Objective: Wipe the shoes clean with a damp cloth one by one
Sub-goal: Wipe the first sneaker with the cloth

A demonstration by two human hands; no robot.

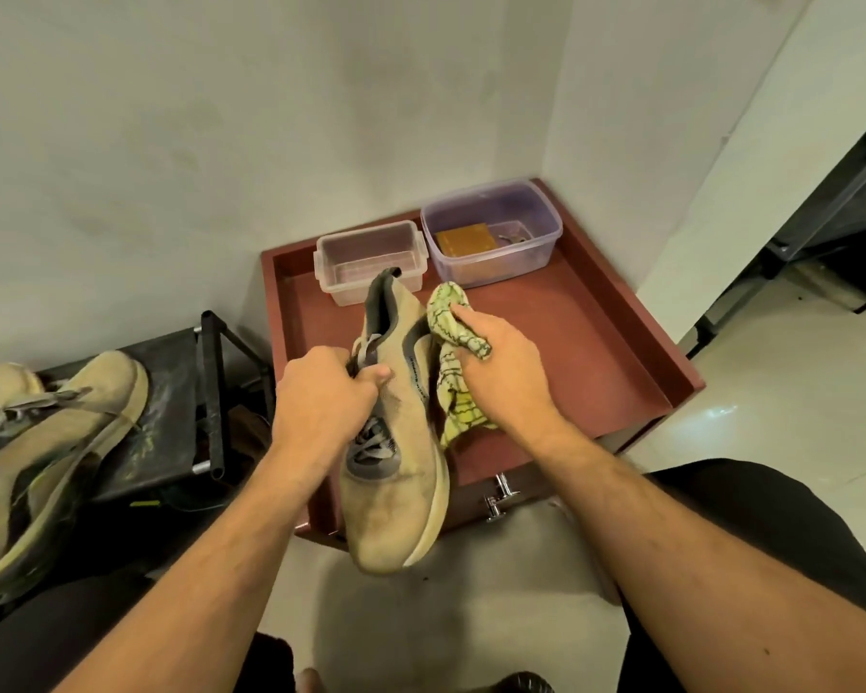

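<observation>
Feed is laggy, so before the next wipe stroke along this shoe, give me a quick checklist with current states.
1. Left hand grips the tan suede sneaker at the laces: ok.
2. Right hand holds the yellow-green patterned cloth: ok.
3. Cloth touching the sneaker's side: ok.
4. Cloth damp: cannot tell.
5. Water in the clear rectangular plastic tub: cannot tell.
6. Second tan sneaker parked on the black rack: ok.

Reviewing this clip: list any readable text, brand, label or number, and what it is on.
Held tan sneaker, side stripe: one line of small dark lettering, too blurred to read.
Tan sneaker on the rack, both plastic containers, cloth: no text visible.
</observation>
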